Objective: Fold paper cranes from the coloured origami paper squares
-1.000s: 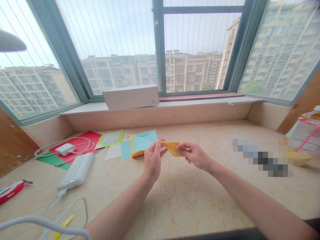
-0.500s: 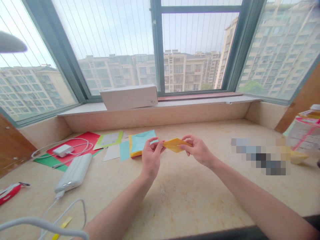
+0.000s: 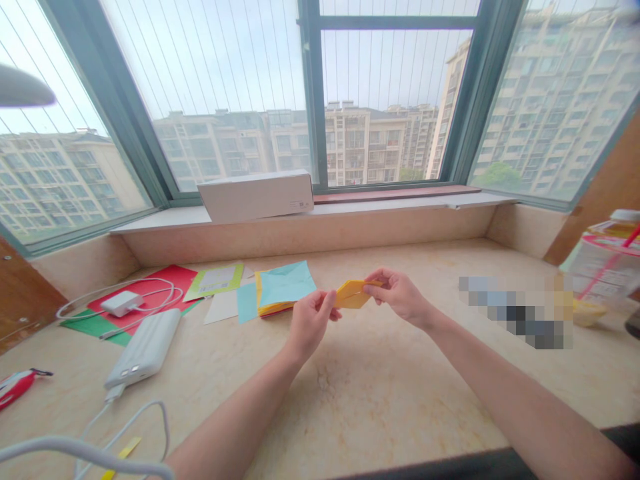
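A folded piece of yellow paper [image 3: 351, 295] is held up above the countertop between both hands. My left hand [image 3: 311, 325] pinches its left end, thumb on top. At the opposite end my right hand [image 3: 397, 296] grips it between thumb and fingers. Just behind my left hand lies a stack of coloured paper [image 3: 286, 283], light blue on top with yellow and some red edges showing below. A light blue sheet [image 3: 247, 303] sticks out at the stack's left side.
On the left are red paper [image 3: 173, 280], green paper [image 3: 85, 325], a white charger [image 3: 121, 303], a power bank [image 3: 144, 348] with cables and a red-and-white tool [image 3: 20, 388]. A white box [image 3: 255, 197] rests on the sill. A plastic container [image 3: 603, 267] stands at right.
The yellow paper has tilted, its right end now higher. My left hand has shifted slightly right and down, closer to my right hand. The view has moved slightly.
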Tool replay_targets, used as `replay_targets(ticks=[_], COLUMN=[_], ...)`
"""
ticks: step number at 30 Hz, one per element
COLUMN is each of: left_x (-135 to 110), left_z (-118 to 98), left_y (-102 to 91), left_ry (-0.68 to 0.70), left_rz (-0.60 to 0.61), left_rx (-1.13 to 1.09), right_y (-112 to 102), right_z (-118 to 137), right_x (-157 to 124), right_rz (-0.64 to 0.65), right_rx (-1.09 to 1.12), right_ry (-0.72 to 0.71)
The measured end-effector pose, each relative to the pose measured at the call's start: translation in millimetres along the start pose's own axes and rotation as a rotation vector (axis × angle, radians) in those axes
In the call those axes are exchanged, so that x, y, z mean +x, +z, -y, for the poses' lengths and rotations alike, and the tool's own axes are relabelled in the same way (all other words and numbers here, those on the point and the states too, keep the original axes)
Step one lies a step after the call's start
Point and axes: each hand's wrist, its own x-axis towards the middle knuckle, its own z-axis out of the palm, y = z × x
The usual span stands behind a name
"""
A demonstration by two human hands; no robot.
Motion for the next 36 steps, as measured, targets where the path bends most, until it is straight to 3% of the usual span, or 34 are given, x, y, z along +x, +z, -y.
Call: replay_targets(ticks=[3,9,12,15,19,21,25,30,32,36], left_x=[-2.9,-3.7,-1.5,1.0,1.9,0.9,-1.6,-1.4,-1.1,-1.8], left_z=[-0.6,-8.7,-11.9,-12.7,-9.4,-7.2,-5.1,-3.2,-2.0,-1.6], left_y=[-0.5,0.0,0.5,-0.5,-0.2,2.2,6.2,3.8,3.3,5.0], left_ry=[0.001,0.02,0.002,-0.035,-0.179,-0.234,-0.173,-0.102,-0.099,-0.09], left_rz=[0.024,0.007,-0.006,-0.104,-0.173,-0.115,0.044,0.002,-0.012,-0.034], left_rx=[0.073,0.131,0.042,-0.099,-0.213,-0.277,-0.394,-0.363,-0.35,-0.32], right_y=[-2.0,0.0,3.2,2.4,5.2,12.7,32.4,40.0,38.2,34.2], right_z=[3.6,6.7,6.8,5.2,-0.9,-4.3,-8.2,-8.0,-6.2,-2.5], right_x=[-0.1,0.1,0.2,1.5,-1.7,-8.2,-24.0,-30.7,-30.1,-27.6], right_rz=[-0.003,-0.141,-0.207,-0.316,-0.468,-0.409,-0.051,0.212,0.2,-0.015], right_rx=[0.049,0.098,0.107,0.116,0.062,-0.093,-0.408,-0.484,-0.476,-0.428], right_ry=[0.009,0.032,-0.002,-0.054,-0.148,-0.241,-0.512,-0.604,-0.608,-0.535])
